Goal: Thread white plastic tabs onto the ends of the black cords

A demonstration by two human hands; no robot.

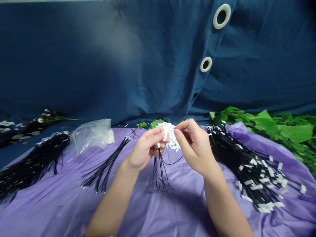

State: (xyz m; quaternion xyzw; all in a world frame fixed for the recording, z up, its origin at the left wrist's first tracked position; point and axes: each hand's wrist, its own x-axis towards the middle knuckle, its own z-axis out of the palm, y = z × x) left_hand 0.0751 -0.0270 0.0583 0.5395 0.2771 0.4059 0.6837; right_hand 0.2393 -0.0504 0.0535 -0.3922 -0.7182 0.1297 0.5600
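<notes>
My left hand (144, 149) is closed, pinching a small white plastic connector (165, 134) between thumb and forefinger. Several thin black wires (161, 174) hang in loops below that hand, with another white piece at their top. To the right, my right hand (194, 146) has its thumb and forefinger pressed together on one thin black wire (174, 163), which curves back toward the left hand. The wire's tip is too small to make out. Just behind both hands lies a heap of white connectors (175, 146), partly hidden by them.
Purple sheeting (150, 217) covers the table. Bundles of black wires (222, 148) with white ends lie right, a smaller bundle (108, 168) and a dark pile (32, 161) left. Behind are a clear plastic bag (91, 135), scissors (134, 133), green leaves (276, 126) and a blue curtain (98, 65).
</notes>
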